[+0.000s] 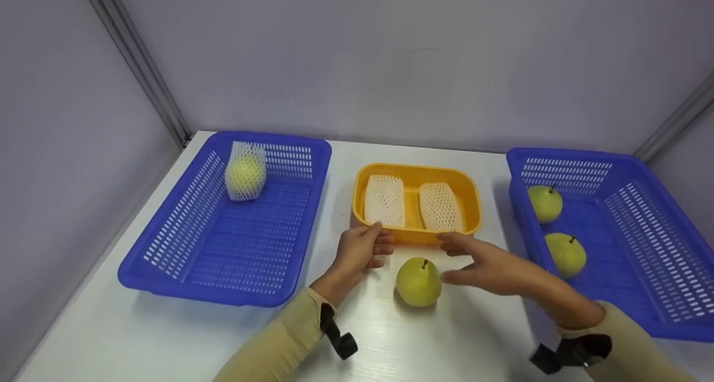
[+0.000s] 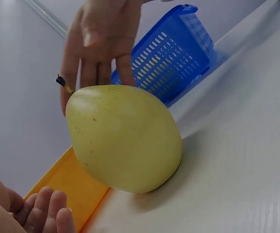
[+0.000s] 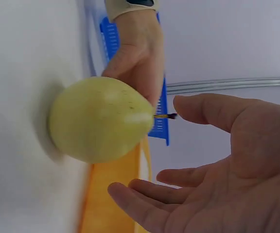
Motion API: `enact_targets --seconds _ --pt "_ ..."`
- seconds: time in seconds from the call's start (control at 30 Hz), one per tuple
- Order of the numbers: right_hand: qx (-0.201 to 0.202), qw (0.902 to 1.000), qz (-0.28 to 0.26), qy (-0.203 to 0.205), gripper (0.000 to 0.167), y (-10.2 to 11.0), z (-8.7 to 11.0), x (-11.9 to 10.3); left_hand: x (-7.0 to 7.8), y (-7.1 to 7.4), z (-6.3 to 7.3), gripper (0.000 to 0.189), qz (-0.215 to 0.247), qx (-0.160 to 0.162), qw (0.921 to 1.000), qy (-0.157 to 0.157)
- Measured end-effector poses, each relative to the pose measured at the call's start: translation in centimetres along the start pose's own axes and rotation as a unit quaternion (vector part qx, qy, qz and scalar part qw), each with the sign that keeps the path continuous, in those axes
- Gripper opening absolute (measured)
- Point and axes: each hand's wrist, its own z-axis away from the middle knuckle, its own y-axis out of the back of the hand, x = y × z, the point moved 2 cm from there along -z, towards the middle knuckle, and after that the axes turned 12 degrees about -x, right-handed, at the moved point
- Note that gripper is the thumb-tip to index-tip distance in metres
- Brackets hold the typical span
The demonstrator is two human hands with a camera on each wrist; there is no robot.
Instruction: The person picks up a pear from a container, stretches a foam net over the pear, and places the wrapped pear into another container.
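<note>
A yellow-green pear (image 1: 418, 282) with a dark stem stands upright on the white table between my two hands. My right hand (image 1: 491, 264) is just right of it, thumb and fingers spread apart with nothing between them. In the right wrist view its thumb overlaps the tip of the stem. On the other side, my left hand (image 1: 360, 249) is at the front rim of the yellow tray (image 1: 413, 236), its fingers loosely bent and holding nothing. Two white foam net sleeves, a left one (image 1: 385, 201) and a right one (image 1: 440, 206), lie in that tray.
A blue basket (image 1: 245, 248) on the left holds a pear in a foam net (image 1: 246, 173). Another blue basket (image 1: 630, 259) on the right has two bare pears (image 1: 545, 203) along its left wall. Grey panels (image 1: 390, 64) rise behind the table.
</note>
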Motion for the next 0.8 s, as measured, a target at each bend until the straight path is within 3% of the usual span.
enact_targets --seconds 0.13,0.27,0.5,0.67,0.8 --pt "0.028 0.9975 0.057 -0.032 0.07 2.3 -0.2 -2.1 0.2 0.1 0.0 0.034 -0.004 -0.001 1.0 -0.002" --pt "0.053 0.9935 0.081 -0.06 0.071 4.7 -1.3 -2.9 0.2 0.0 0.0 0.035 0.001 -0.005 1.0 -0.005" --pt "0.082 0.9822 0.135 -0.102 0.07 7.6 -3.9 -2.2 0.1 -0.4 0.1 0.034 0.009 -0.006 0.9999 -0.006" --pt "0.091 0.9735 0.157 -0.139 0.047 8.3 -5.7 -1.2 0.0 -0.5 0.0 0.034 0.003 -0.005 0.9999 -0.011" --pt "0.085 0.9672 0.164 -0.175 0.047 8.3 -6.9 -0.3 0.0 -0.5 0.0 0.033 0.007 -0.002 0.9999 -0.008"
